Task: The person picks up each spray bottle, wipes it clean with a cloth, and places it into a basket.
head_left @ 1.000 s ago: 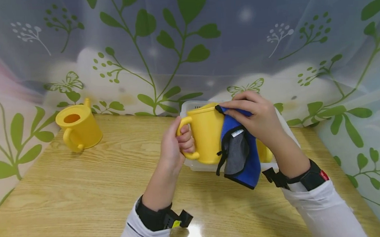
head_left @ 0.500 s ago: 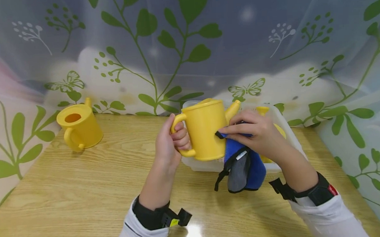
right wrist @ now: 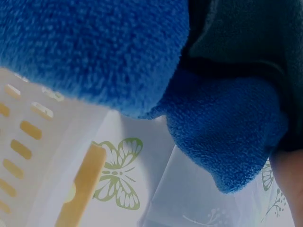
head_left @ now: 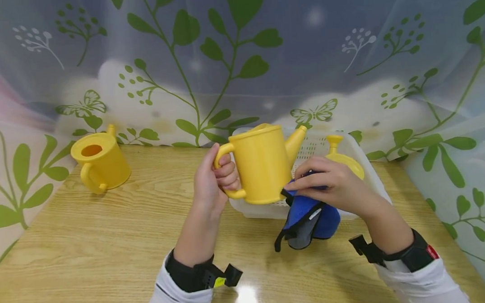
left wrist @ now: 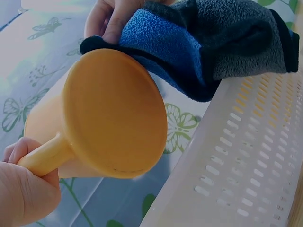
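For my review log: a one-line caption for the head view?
Left hand holds yellow watering can by its handle; right hand presses blue cloth to its base.

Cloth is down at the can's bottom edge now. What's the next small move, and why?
Probably slide the blue cloth under the base of the yellow watering can. The right hand pinches it at the lower rim, and the left hand holds the can lifted by its handle, base exposed.

A watering can (head_left: 263, 162) is held up above the table (head_left: 108, 238), just left of and partly in front of a perforated basket (head_left: 365, 173) that stands toward the back right edge. A lid (head_left: 342, 158) lies in the basket. A cloth (head_left: 306, 214) hangs at the can's lower right side, before the basket. A second watering can (head_left: 100, 162) stands at the back left corner, well apart
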Motion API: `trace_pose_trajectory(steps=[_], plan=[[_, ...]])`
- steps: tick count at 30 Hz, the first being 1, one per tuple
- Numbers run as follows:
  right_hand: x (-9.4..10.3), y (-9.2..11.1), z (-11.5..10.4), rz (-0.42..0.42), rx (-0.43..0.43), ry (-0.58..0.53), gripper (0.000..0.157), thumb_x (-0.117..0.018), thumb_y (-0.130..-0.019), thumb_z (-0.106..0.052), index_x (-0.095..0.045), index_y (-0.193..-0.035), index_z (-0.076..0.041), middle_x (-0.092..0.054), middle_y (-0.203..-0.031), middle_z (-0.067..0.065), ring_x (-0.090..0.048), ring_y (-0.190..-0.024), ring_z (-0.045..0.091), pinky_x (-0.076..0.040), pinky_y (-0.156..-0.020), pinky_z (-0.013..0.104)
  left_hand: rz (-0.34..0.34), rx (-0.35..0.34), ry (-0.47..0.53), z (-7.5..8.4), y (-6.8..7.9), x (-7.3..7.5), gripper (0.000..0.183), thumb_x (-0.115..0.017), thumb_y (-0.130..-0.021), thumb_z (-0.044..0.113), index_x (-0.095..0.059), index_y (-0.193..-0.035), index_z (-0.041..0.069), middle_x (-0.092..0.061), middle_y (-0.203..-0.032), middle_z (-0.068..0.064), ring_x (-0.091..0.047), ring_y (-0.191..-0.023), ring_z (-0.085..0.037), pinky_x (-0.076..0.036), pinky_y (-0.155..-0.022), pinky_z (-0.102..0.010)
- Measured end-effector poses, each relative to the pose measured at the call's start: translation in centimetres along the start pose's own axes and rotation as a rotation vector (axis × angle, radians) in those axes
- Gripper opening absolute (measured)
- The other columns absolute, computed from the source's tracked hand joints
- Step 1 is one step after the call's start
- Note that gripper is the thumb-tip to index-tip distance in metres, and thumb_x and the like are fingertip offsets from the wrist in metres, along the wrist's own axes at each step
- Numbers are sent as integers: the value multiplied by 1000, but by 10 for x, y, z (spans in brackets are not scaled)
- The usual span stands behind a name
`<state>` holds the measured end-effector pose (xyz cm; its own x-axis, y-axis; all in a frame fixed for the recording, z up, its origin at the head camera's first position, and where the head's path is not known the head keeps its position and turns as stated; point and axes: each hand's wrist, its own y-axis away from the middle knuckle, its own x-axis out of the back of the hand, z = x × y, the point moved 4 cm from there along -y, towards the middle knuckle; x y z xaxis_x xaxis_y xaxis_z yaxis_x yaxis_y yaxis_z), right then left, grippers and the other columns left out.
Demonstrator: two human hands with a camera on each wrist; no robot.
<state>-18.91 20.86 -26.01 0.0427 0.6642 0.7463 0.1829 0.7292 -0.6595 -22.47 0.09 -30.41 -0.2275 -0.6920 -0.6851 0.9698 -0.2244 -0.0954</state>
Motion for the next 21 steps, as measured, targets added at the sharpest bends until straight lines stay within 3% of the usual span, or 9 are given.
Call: trace_pose_trajectory(steps=[5, 11, 21], plan=[[2, -2, 3, 41, -31, 29, 16, -67, -81, -12, -69, -97, -10, -61, -90, 7, -52, -79, 15, -43, -65, 21, -28, 19, -2, -2, -1, -1, 43, -29, -98, 35, -31, -58, 20, -28, -41, 15, -16, -38, -3, -8, -43, -20], [8, -11, 8, 100, -110, 80, 37, -74, -62, 7, -70, -95, -10, -61, -88, 7, -52, -77, 14, -41, -63, 20, -32, 49, -8, -7, -1, -2, 44, -28, -98, 36, -31, -58, 21, -28, -40, 15, -15, -39, -3, -9, -43, -20], [24, -26, 21, 266, -322, 246, 24, -73, -71, 2, -70, -93, -8, -64, -87, 10, -58, -82, 17, -47, -71, 23, -60, 84, -17, -13, 0, -7, 42, -27, -98, 35, -31, -59, 21, -28, -40, 15, -15, -39, -3, -10, -43, -19]])
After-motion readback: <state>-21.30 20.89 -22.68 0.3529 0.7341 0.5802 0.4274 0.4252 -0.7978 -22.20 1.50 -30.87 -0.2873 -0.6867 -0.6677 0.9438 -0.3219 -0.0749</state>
